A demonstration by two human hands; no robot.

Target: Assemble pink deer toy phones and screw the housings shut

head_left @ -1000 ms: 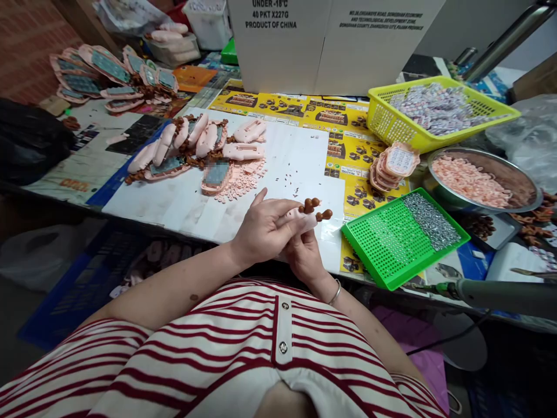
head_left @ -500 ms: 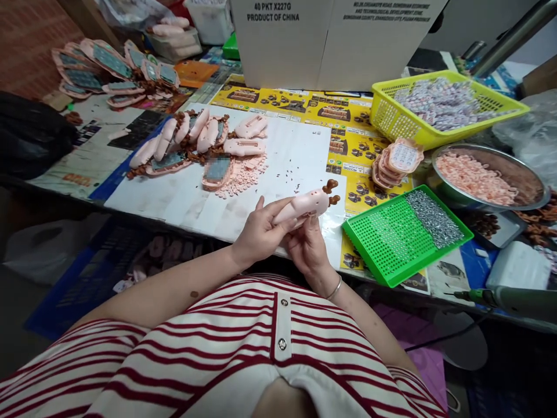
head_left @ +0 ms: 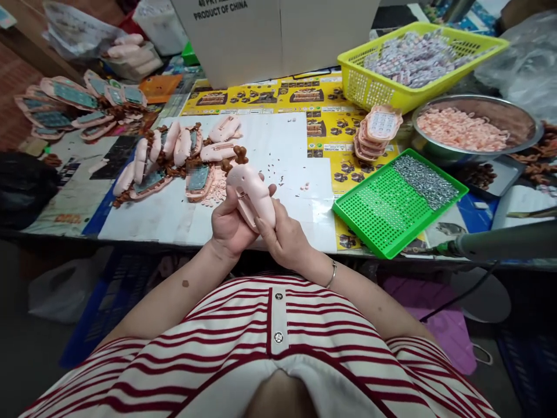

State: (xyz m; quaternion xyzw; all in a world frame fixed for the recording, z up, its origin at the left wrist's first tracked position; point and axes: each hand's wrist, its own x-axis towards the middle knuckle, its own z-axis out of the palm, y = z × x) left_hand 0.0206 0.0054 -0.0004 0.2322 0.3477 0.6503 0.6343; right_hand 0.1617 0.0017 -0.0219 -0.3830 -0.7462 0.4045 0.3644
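A pink plastic toy shell (head_left: pixel 252 188) with brown antler-like pieces on its top end is held over the front of the white work surface, tilted to the left. My left hand (head_left: pixel 228 227) is wrapped round its left side, with fingers partly hidden behind it. On the right edge my right hand (head_left: pixel 289 235) is closed, its thumb pressed near the slot in the shell. Behind the hands lie several similar pink shells (head_left: pixel 220 152). Beside them is an opened shell with a grey-blue inside (head_left: pixel 200 179), among small pink pieces (head_left: pixel 215 194).
A green tray (head_left: pixel 369 215) holding small metal screws (head_left: pixel 426 180) stands at the right. Behind it are stacked pink keypad pieces (head_left: pixel 378 130), a steel bowl (head_left: pixel 533 136) of pink parts and a yellow basket (head_left: pixel 374 93). A power screwdriver (head_left: pixel 500 241) juts in from the right.
Both hands have moved left with the shell and turned it, so its antlered end now points up and left instead of right. The view has shifted too.
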